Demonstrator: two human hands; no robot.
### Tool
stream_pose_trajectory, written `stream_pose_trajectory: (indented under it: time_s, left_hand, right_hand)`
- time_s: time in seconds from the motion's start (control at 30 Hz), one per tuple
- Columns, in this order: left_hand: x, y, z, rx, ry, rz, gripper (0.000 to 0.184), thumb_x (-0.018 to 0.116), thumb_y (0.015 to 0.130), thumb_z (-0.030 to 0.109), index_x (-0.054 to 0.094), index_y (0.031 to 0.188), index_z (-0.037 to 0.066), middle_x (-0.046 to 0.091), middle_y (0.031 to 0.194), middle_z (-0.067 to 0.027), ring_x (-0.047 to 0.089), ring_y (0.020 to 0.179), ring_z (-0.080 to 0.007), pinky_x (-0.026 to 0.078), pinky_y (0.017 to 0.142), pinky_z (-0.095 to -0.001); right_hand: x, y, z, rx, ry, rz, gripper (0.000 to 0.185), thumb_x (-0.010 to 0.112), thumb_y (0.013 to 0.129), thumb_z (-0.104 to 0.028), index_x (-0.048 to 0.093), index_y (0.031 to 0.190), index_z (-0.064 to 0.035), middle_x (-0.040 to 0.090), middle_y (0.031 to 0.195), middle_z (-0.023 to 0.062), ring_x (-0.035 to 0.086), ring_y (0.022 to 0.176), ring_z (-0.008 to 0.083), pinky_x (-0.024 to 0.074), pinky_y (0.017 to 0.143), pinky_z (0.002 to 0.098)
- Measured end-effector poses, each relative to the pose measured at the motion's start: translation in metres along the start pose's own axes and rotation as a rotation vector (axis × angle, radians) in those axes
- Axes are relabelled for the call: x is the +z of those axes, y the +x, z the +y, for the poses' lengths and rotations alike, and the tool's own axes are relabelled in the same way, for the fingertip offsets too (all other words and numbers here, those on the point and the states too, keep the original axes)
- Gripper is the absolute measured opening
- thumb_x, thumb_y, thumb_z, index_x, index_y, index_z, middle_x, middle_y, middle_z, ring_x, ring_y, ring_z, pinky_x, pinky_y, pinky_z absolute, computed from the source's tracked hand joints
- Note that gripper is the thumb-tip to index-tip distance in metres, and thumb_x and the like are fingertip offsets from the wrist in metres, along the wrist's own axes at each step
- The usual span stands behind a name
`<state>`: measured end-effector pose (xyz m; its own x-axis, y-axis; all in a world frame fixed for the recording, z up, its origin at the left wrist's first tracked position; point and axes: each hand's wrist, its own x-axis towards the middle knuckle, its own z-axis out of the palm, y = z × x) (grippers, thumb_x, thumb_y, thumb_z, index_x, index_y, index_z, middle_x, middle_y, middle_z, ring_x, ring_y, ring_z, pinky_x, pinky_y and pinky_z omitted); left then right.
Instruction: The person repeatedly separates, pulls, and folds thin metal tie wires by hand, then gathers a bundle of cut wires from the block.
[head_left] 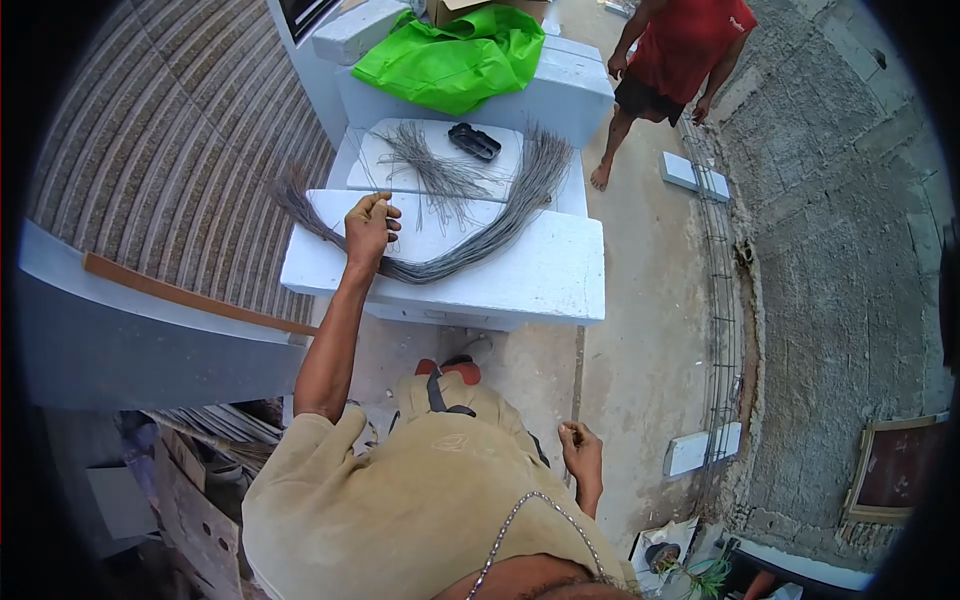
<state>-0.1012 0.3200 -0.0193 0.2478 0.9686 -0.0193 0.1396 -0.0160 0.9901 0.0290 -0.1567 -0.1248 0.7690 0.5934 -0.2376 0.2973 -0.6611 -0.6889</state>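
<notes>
My left hand (370, 232) is above the front white block (540, 270), its thumb and fingers pinched together. Whatever it may grip is too thin to make out. Beneath and beside it, a long bundle of thin grey wire (470, 255) curves across the block, its loose ends fanned out at both sides. Shorter loose wires (430, 165) lie scattered behind, near a small black plastic tray (474, 142). My right hand (582, 458) hangs low beside my body, away from the blocks, fingers curled in; I cannot see anything in it.
Bright green fabric (455, 60) lies on the taller white blocks behind. Another person in a red top (690, 45) stands at the back right. A long steel rebar frame (718, 300) runs beside the rough wall, with white blocks (703, 448) at it. Ribbed panels (180, 150) rise on the left.
</notes>
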Motion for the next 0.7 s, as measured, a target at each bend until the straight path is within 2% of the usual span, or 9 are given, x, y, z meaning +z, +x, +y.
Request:
stream_pose_trajectory:
  time_s: [0.03, 0.2, 0.27, 0.37, 0.4, 0.5, 0.53, 0.63, 0.7]
  left_hand:
    - [0.004, 0.01, 0.002, -0.099, -0.114, 0.033, 0.025, 0.045, 0.095, 0.014, 0.056, 0.112, -0.001, 0.062, 0.078, -0.0057, 0.056, 0.059, -0.01, 0.047, 0.049, -0.0238]
    - [0.031, 0.061, -0.019, -0.384, -0.488, 0.305, 0.022, 0.045, 0.093, 0.013, 0.056, 0.106, -0.001, 0.058, 0.085, -0.0095, 0.055, 0.065, -0.0176, 0.051, 0.053, -0.032]
    - [0.045, 0.074, -0.03, -0.47, -0.395, 0.239, 0.024, 0.048, 0.09, 0.014, 0.054, 0.108, 0.001, 0.053, 0.087, -0.0082, 0.053, 0.069, -0.0189, 0.051, 0.059, -0.0373]
    - [0.072, 0.088, -0.044, -0.6, -0.301, 0.177, 0.02, 0.051, 0.087, 0.014, 0.057, 0.104, 0.005, 0.05, 0.082, -0.0084, 0.05, 0.069, -0.0196, 0.049, 0.055, -0.0385]
    - [0.077, 0.088, -0.042, -0.562, -0.285, 0.109, 0.014, 0.052, 0.087, 0.013, 0.056, 0.097, 0.005, 0.049, 0.079, -0.0082, 0.048, 0.068, -0.0186, 0.048, 0.054, -0.0376]
    - [0.094, 0.092, -0.033, -0.531, -0.217, 0.128, 0.01, 0.051, 0.086, 0.012, 0.055, 0.091, 0.004, 0.049, 0.077, -0.0075, 0.047, 0.067, -0.0176, 0.048, 0.054, -0.0378]
    - [0.094, 0.088, -0.022, -0.542, -0.231, 0.122, 0.008, 0.05, 0.085, 0.011, 0.054, 0.088, 0.004, 0.048, 0.079, -0.0068, 0.049, 0.069, -0.0183, 0.049, 0.056, -0.0382]
    - [0.083, 0.091, -0.044, -0.523, -0.41, 0.072, 0.011, 0.052, 0.086, 0.013, 0.055, 0.09, 0.004, 0.049, 0.081, -0.0059, 0.054, 0.076, -0.0203, 0.051, 0.058, -0.0374]
    - [0.062, 0.085, -0.055, -0.442, -0.444, -0.09, 0.027, 0.054, 0.088, 0.017, 0.056, 0.11, 0.002, 0.054, 0.093, -0.0074, 0.058, 0.086, -0.0227, 0.052, 0.063, -0.0358]
  right_hand:
    - [0.001, 0.001, -0.01, -0.017, 0.007, -0.013, 0.029, 0.063, 0.087, -0.027, 0.065, 0.097, -0.0003, 0.059, 0.06, 0.0084, 0.05, 0.054, 0.0121, 0.0422, 0.053, 0.0289]
    - [0.001, 0.002, -0.014, 0.061, -0.009, -0.025, 0.029, 0.063, 0.086, -0.027, 0.066, 0.098, -0.0012, 0.063, 0.065, 0.0111, 0.056, 0.057, 0.0147, 0.0453, 0.056, 0.03]
    - [-0.007, 0.003, -0.017, 0.14, -0.003, -0.013, 0.029, 0.063, 0.086, -0.028, 0.066, 0.099, -0.0014, 0.063, 0.066, 0.012, 0.057, 0.058, 0.0163, 0.0463, 0.058, 0.0308]
    - [-0.017, 0.004, -0.022, 0.155, -0.046, 0.02, 0.031, 0.063, 0.086, -0.029, 0.066, 0.099, -0.002, 0.064, 0.067, 0.0137, 0.059, 0.058, 0.02, 0.047, 0.059, 0.032]
    - [-0.017, 0.004, -0.023, 0.132, -0.056, 0.054, 0.032, 0.063, 0.085, -0.031, 0.066, 0.099, -0.0024, 0.064, 0.068, 0.0147, 0.06, 0.059, 0.0228, 0.0475, 0.06, 0.0335]
    - [-0.022, 0.006, -0.028, 0.149, -0.035, 0.081, 0.032, 0.063, 0.085, -0.03, 0.066, 0.1, -0.0024, 0.065, 0.07, 0.0151, 0.061, 0.061, 0.0231, 0.0481, 0.061, 0.0337]
    - [-0.022, 0.006, -0.03, 0.154, -0.041, 0.076, 0.032, 0.063, 0.085, -0.03, 0.066, 0.1, -0.0028, 0.065, 0.071, 0.0152, 0.062, 0.062, 0.0232, 0.0482, 0.062, 0.0337]
    - [-0.019, 0.01, -0.031, 0.147, -0.062, 0.063, 0.032, 0.063, 0.085, -0.031, 0.066, 0.101, -0.004, 0.065, 0.073, 0.0154, 0.063, 0.065, 0.0233, 0.0483, 0.063, 0.0337]
    - [-0.009, 0.01, -0.026, 0.125, -0.072, 0.046, 0.032, 0.063, 0.085, -0.031, 0.066, 0.102, -0.005, 0.066, 0.073, 0.0153, 0.063, 0.065, 0.0232, 0.0481, 0.063, 0.0337]
